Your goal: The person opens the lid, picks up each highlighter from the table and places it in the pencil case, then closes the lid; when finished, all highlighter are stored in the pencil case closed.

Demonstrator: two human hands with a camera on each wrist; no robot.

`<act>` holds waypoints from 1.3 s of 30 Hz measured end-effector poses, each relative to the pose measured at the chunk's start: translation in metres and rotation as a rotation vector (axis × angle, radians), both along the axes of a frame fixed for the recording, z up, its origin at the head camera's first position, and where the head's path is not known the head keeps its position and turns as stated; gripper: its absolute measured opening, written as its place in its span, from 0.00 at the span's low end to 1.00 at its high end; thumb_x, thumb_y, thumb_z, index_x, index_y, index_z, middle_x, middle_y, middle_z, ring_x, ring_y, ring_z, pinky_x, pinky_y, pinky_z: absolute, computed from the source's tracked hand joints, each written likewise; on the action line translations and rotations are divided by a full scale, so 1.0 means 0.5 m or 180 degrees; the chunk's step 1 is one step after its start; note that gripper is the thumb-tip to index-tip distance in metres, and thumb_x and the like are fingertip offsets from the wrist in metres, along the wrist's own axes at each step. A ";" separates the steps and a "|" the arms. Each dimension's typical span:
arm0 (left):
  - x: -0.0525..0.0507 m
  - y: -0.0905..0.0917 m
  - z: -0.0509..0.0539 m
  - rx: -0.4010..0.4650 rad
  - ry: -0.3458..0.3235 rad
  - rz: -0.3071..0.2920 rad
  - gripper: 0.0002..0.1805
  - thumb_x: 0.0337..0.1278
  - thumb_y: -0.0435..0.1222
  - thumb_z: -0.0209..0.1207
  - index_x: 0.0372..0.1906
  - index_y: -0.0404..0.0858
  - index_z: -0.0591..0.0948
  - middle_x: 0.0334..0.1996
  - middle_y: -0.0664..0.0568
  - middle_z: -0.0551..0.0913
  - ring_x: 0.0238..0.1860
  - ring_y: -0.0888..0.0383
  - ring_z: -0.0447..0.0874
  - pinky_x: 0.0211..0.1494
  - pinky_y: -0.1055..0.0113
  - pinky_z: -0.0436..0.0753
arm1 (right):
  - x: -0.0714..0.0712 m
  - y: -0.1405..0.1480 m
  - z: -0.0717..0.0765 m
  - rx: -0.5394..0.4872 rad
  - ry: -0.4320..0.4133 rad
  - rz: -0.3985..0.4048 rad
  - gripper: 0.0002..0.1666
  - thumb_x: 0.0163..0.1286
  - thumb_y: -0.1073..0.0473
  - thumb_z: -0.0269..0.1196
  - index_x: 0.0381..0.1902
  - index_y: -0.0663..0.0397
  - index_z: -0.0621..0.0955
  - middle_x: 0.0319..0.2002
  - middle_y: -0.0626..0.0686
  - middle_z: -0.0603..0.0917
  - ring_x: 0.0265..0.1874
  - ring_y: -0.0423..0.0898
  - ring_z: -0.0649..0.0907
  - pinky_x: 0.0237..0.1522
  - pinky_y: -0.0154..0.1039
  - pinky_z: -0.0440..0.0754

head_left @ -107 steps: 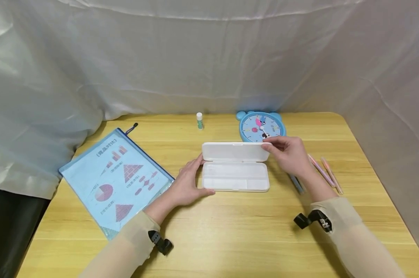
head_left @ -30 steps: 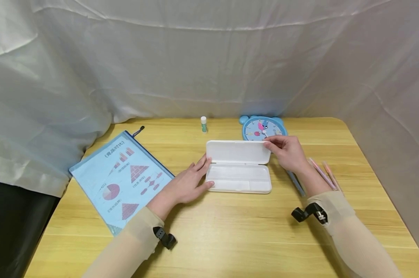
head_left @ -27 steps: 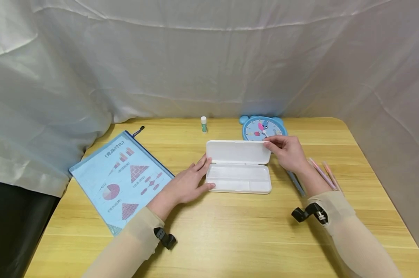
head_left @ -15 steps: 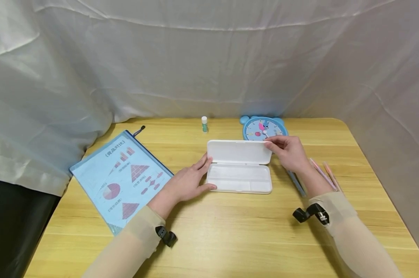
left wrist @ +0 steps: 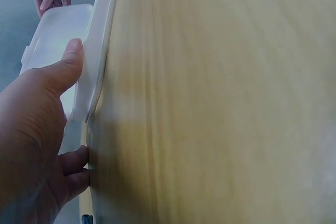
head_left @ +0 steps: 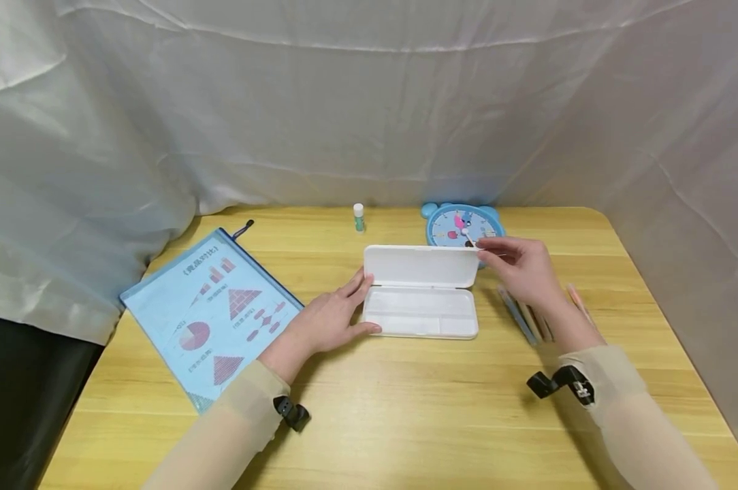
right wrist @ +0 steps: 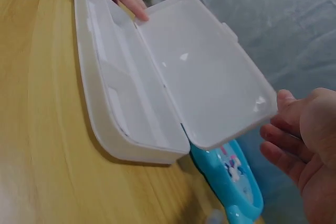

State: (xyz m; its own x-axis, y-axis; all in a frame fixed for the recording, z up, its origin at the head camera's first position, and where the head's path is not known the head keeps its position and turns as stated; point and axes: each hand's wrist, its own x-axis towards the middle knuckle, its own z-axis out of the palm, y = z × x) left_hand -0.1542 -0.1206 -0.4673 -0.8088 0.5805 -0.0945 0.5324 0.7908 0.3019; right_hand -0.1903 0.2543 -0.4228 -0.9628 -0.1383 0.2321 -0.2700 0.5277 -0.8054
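A white plastic pencil case [head_left: 419, 312] lies on the table with its lid [head_left: 421, 267] raised upright on the hinge. Its divided tray holds nothing. My left hand [head_left: 329, 320] grips the case's left end, thumb on the front rim and a finger by the hinge; the left wrist view shows the thumb [left wrist: 71, 66] over the edge. At the lid's upper right corner is my right hand [head_left: 528, 272]. Its thumb and fingers are parted around that corner, with the thumb tip [right wrist: 285, 98] just at the edge in the right wrist view.
Behind the lid lies a blue cartoon clock [head_left: 461, 224], partly covered. A glue stick [head_left: 359, 218] stands at the back. Left is a blue zip document folder [head_left: 216, 320]. Several pens [head_left: 516, 314] lie partly under my right forearm. A grey curtain [head_left: 369, 102] hangs behind the table.
My right hand has shifted slightly right from the lid's corner, and its fingers have loosened. The lid stays upright. My left hand has kept its place on the case.
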 end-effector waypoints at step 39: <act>-0.005 -0.002 0.001 -0.0203 0.0160 -0.0033 0.55 0.70 0.73 0.48 0.86 0.44 0.46 0.85 0.48 0.39 0.45 0.48 0.90 0.44 0.56 0.84 | 0.191 0.104 -0.053 0.0587 0.0203 -0.0218 0.17 0.59 0.73 0.78 0.46 0.71 0.88 0.35 0.63 0.91 0.31 0.53 0.91 0.80 0.45 0.43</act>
State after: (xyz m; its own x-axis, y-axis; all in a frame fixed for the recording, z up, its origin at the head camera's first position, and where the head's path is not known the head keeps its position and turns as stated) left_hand -0.1569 -0.1218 -0.4671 -0.8073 0.5831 -0.0909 0.5540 0.8019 0.2238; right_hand -0.0949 0.3063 -0.4492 -0.9556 -0.1189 0.2697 -0.2757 0.6834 -0.6759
